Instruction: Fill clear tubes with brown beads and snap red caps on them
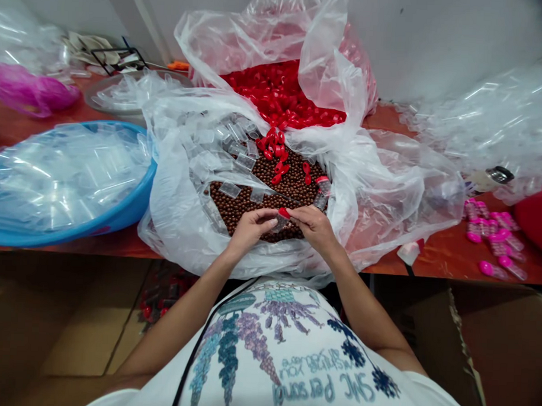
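Two hands of mine meet at one small clear tube [278,226] with a red cap [283,213]. My left hand [251,231], at 9 o'clock from it, pinches the tube with finger and thumb close together. My right hand [317,225], at 3 o'clock, holds the red cap in its fingertips. The tube is above lots of little brown balls [293,183] in a big see-through bag [176,182]. Loose red lids [273,148] lie at 12 o'clock, and more tubes [246,161] at 11. A blue tub [135,217] is at 9, pink-topped tubes [500,234] at 3.
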`<state>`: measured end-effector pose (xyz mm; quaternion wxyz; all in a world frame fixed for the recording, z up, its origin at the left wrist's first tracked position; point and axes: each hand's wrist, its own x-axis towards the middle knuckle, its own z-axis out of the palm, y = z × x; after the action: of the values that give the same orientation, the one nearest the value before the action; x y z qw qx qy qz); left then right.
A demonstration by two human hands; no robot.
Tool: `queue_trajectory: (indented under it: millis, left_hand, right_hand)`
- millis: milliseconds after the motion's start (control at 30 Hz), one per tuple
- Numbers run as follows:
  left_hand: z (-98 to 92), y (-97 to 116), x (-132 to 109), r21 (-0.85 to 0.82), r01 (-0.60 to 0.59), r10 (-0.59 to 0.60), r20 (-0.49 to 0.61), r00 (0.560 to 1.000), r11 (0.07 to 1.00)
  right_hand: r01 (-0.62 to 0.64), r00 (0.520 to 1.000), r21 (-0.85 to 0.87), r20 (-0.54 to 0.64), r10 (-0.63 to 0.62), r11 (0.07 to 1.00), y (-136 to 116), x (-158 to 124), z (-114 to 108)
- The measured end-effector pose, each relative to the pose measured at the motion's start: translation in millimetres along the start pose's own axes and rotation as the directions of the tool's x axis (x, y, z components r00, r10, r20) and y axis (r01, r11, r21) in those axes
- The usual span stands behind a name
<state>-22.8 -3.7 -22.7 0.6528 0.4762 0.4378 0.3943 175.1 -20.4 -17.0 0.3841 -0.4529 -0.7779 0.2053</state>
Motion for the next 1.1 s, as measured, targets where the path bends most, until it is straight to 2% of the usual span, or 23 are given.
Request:
queue_trajectory:
  millis: [200, 300, 433, 533, 667, 733, 800, 867, 933, 1000, 1033, 1100]
  left_hand:
    - [0.3, 3.4, -2.3, 0.059, -0.02, 0.021, -0.02, 1.0, 0.998]
    - [6.7, 6.0, -2.3, -0.013, -0.013, 0.012, -0.036, 0.999, 1.0]
    - [19.4, 9.4, -3.2, -0.273, 0.158, -0.162, 0.007, 0.987, 0.949]
    - [29.5, 7.7, -3.4, -0.351, 0.273, -0.277, 0.04, 0.96, 0.895]
    - [39.0, 0.8, -3.5, -0.356, 0.176, -0.216, -0.076, 0.973, 0.918]
    - [40.3, 0.0, -3.9, -0.351, 0.151, -0.192, -0.084, 0.978, 0.924]
    - [39.2, 2.9, -4.4, -0.362, 0.148, -0.192, -0.089, 0.977, 0.92]
    - [36.3, 8.5, -5.0, -0.382, 0.143, -0.189, -0.088, 0.978, 0.913]
    - [33.3, 14.0, -5.5, -0.394, 0.143, -0.183, -0.067, 0.981, 0.908]
    - [32.1, 16.7, -5.9, -0.386, 0.152, -0.185, -0.051, 0.981, 0.91]
    - [32.5, 16.6, -6.0, -0.372, 0.157, -0.189, -0.051, 0.981, 0.915]
    - [34.9, 13.5, -5.6, -0.335, 0.159, -0.193, -0.07, 0.979, 0.929]
  right_hand:
    - [0.04, 0.998, -0.166, 0.052, -0.031, 0.985, -2.8, -4.9, 7.1]
    - [0.028, 1.0, -0.265, 0.001, -0.029, 0.964, -6.7, -6.3, 16.5]
    - [0.061, 0.998, -0.285, -0.005, -0.065, 0.957, -12.5, -6.2, 25.1]
    - [0.122, 0.992, -0.246, 0.036, -0.117, 0.961, -15.9, -6.4, 28.9]
    - [0.16, 0.987, -0.202, 0.03, -0.157, 0.966, -18.2, -7.2, 31.8]
    - [0.152, 0.988, -0.181, 0.044, -0.146, 0.972, -18.6, -7.8, 30.8]
    - [0.107, 0.993, -0.12, 0.056, -0.101, 0.987, -18.8, -9.5, 27.9]
    - [-0.055, 0.998, -0.042, -0.013, 0.055, 0.998, -18.9, -12.8, 24.0]
    - [-0.278, 0.956, 0.053, -0.086, 0.282, 0.959, -19.1, -17.0, 20.2]
    - [-0.403, 0.908, 0.127, -0.069, 0.413, 0.907, -20.0, -19.9, 17.4]
    - [-0.406, 0.909, 0.139, -0.041, 0.415, 0.903, -20.9, -20.3, 16.3]
    - [-0.335, 0.94, 0.097, -0.031, 0.339, 0.937, -23.7, -18.9, 14.6]
